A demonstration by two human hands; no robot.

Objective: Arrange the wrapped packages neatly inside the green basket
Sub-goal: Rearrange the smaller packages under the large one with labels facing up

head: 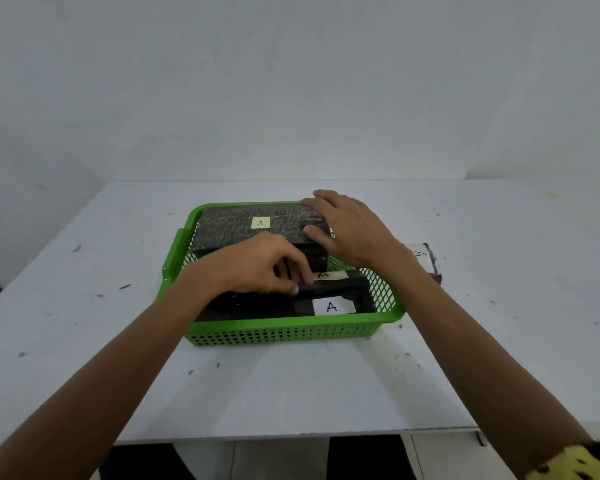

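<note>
A green perforated basket [281, 332] sits mid-table. At its far side lies a large dark wrapped package [236, 230] with a yellow "A" label; my right hand [347, 230] grips its right end, thumb on top and fingers over the far edge. Nearer me, dark wrapped packages [340, 292] lie in the basket, one with a white "A" label, another with a tan "A" strip. My left hand [257, 265] reaches into the basket's middle, fingers curled on the edge of a dark package there, partly hiding it.
The basket stands on a white speckled table [291, 386] against a plain wall. Another wrapped item [430, 258] with an "A" label lies on the table just right of the basket, mostly hidden behind my right forearm.
</note>
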